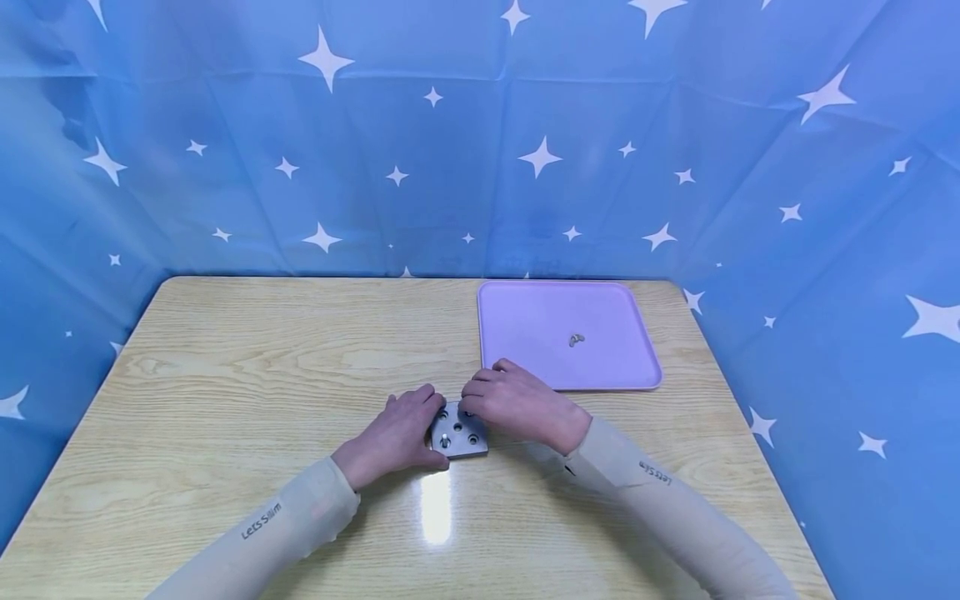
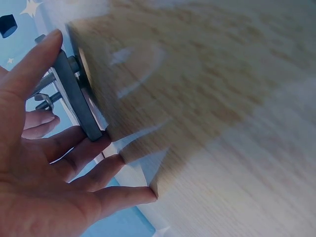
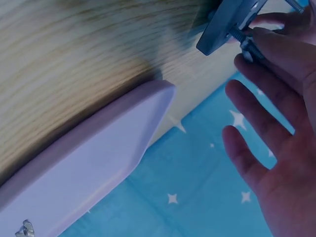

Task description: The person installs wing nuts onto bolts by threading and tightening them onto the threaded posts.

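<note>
A grey metal plate (image 1: 461, 447) with several holes and upright threaded bolts (image 2: 44, 83) stands at the middle of the wooden table. At its left side my left hand (image 1: 401, 429) grips the edge, thumb on the near side and fingertips at the far side; the other fingers spread towards the tabletop. My right hand (image 1: 528, 404) reaches over the far right corner. In the right wrist view its thumb and index finger pinch a small wing nut (image 3: 247, 52) on a bolt, the remaining fingers held apart. In the head view the right hand hides that corner.
A shallow purple tray (image 1: 525, 333) lies at the table's back right, beyond the right hand. Small metal pieces, apparently wing nuts (image 1: 576, 340), lie in it. Blue cloth (image 1: 465, 183) with white stars hangs behind and beside the table (image 1: 262, 358).
</note>
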Demonstrator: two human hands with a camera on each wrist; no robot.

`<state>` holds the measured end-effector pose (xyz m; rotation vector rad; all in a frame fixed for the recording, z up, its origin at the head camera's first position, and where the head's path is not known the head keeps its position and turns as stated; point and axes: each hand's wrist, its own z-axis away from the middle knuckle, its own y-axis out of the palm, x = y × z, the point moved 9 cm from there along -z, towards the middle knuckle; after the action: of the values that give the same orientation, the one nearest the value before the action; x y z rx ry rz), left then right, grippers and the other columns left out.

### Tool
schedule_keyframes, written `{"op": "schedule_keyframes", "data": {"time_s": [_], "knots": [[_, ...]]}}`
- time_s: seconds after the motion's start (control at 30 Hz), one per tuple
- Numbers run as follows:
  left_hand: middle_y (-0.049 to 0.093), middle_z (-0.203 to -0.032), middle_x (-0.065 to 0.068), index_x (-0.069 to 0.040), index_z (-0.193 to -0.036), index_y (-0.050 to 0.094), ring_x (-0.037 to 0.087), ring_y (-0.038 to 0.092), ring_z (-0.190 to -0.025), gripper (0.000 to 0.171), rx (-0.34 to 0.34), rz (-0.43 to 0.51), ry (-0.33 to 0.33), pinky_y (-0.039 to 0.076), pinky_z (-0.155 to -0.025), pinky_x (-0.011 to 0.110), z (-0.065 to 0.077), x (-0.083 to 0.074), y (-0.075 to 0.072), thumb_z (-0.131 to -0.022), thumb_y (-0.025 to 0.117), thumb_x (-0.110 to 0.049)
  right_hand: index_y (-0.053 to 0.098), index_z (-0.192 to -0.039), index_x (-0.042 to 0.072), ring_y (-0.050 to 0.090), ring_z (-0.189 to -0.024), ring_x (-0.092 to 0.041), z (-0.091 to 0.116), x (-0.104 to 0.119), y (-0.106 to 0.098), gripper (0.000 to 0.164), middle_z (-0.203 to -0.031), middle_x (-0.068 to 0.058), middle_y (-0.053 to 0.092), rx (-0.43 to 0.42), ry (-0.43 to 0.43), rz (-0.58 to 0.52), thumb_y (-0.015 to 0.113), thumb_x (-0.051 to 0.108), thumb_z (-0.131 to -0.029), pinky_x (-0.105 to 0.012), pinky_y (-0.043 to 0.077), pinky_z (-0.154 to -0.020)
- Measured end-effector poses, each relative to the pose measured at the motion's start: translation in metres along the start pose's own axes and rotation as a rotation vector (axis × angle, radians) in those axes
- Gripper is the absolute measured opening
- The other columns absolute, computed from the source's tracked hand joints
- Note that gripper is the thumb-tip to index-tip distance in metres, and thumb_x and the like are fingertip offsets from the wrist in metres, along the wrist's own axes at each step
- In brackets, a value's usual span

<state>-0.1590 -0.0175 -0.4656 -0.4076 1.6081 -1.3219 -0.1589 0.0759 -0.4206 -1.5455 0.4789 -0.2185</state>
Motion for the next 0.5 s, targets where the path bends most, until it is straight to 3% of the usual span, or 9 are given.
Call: {"op": "schedule_keyframes", "data": {"time_s": [0.2, 0.5], "knots": [[0.047, -0.095, -0.001, -0.006, -0.115, 0.061, 0.021, 0.050, -0.085, 0.068, -0.002, -0.001, 0.001, 0.042, -0.072, 0.043, 0.0004, -0.0005, 0.0004, -0.067, 0.097, -0.038, 0.074, -0.095, 0.020, 0.060, -0.084, -0.014, -0.0038, -0.0011, 0.0042, 0.005, -0.090, 0.008, 0.067, -0.016, 0.042, 0.034, 0.071, 0.023, -0.098, -0.033, 0.047, -0.077], [0.047, -0.095, -0.001, -0.006, -0.113, 0.060, 0.020, 0.050, -0.086, 0.067, 0.001, 0.003, -0.008, 0.042, -0.073, 0.044, 0.0009, 0.0004, 0.0005, -0.067, 0.097, -0.037, 0.072, -0.092, 0.014, 0.059, -0.074, -0.016, -0.0059, 0.0007, 0.0069, 0.006, -0.082, 0.002, 0.066, -0.083, 0.145, -0.004, 0.071, 0.018, -0.097, -0.031, 0.048, -0.066]]}}
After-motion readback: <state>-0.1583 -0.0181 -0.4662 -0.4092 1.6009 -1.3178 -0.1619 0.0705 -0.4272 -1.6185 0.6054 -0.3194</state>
